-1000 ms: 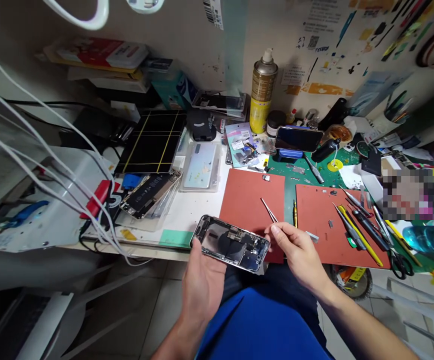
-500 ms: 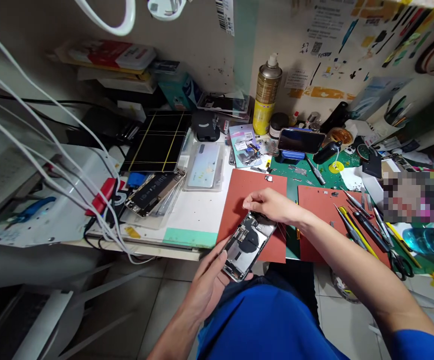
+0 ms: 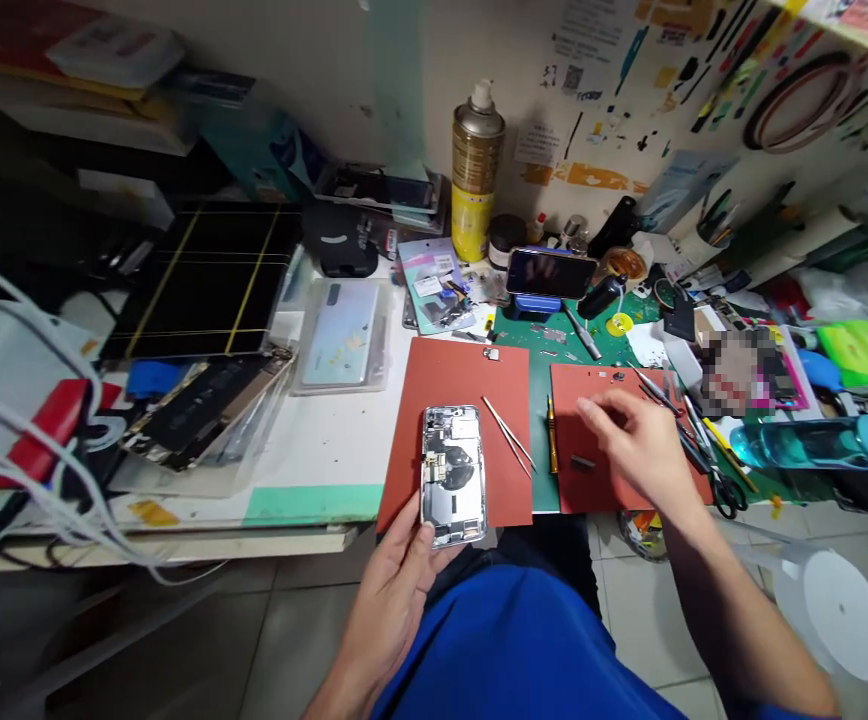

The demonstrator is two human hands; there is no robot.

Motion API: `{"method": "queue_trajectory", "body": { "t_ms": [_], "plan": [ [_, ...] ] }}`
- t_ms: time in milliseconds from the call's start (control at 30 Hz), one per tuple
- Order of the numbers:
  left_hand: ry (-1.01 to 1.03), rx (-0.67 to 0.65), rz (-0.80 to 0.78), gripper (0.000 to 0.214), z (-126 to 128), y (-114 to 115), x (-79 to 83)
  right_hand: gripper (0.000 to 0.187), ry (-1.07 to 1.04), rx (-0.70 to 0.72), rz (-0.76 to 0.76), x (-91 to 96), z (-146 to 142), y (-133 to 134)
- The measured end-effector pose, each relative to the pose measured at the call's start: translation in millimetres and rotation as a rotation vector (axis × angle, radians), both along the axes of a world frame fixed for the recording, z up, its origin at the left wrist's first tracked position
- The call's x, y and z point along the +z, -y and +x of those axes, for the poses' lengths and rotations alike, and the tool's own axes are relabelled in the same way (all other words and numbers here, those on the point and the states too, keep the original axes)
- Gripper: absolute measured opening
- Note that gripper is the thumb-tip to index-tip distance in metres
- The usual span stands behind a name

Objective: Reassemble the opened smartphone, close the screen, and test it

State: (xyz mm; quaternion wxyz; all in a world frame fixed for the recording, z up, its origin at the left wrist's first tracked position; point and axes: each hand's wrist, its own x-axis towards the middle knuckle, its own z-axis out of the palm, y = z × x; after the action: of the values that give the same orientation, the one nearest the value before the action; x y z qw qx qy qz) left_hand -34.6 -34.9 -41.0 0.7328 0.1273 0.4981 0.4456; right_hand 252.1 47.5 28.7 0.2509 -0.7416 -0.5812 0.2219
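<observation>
My left hand (image 3: 396, 560) is closed round the lower end of an opened smartphone (image 3: 466, 455), its inside facing up over the front of the left red mat (image 3: 420, 385). A round black patch and a pale metal plate show in the phone. Over the right red mat (image 3: 576, 395) hovers my right hand (image 3: 640, 445), thumb and index finger pinched together. Whatever may be between those fingertips is too small to make out. Below the hand lies a small dark strip (image 3: 582, 462). Tweezers (image 3: 509, 436) rest on the left mat, and a gold-handled screwdriver (image 3: 552, 438) lies between the mats.
Behind the mats stand a yellow spray can (image 3: 473, 185) and a phone on a blue stand (image 3: 537, 303). Scissors (image 3: 726, 492), pens and a blue bottle (image 3: 801, 442) lie at the right. White cables (image 3: 51, 480) hang at the left.
My right hand has left the phone's top end and moved right, over the right mat. The phone has turned more upright in my left hand. The view has shifted right, and the tweezers now show.
</observation>
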Motion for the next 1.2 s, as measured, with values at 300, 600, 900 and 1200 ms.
{"method": "queue_trajectory", "body": {
  "t_ms": [300,600,900,1200],
  "plan": [
    [-0.437,-0.284,0.084,0.106,-10,5,-1.4,0.024,0.554,0.019,-0.225,-44.8,-47,32],
    [-0.810,-0.417,0.292,0.069,-7,8,-22.0,0.021,0.061,-0.145,0.235,-27.4,-26,30],
    [-1.263,-0.376,0.829,0.045,-27,4,-12.5,0.018,-0.421,-0.089,0.406,-15.1,-52,-28],
    [-1.414,-0.246,1.262,0.030,-42,-72,-2.0,0.039,-0.476,-0.167,0.282,-37.6,-61,-45]
  ]
}}
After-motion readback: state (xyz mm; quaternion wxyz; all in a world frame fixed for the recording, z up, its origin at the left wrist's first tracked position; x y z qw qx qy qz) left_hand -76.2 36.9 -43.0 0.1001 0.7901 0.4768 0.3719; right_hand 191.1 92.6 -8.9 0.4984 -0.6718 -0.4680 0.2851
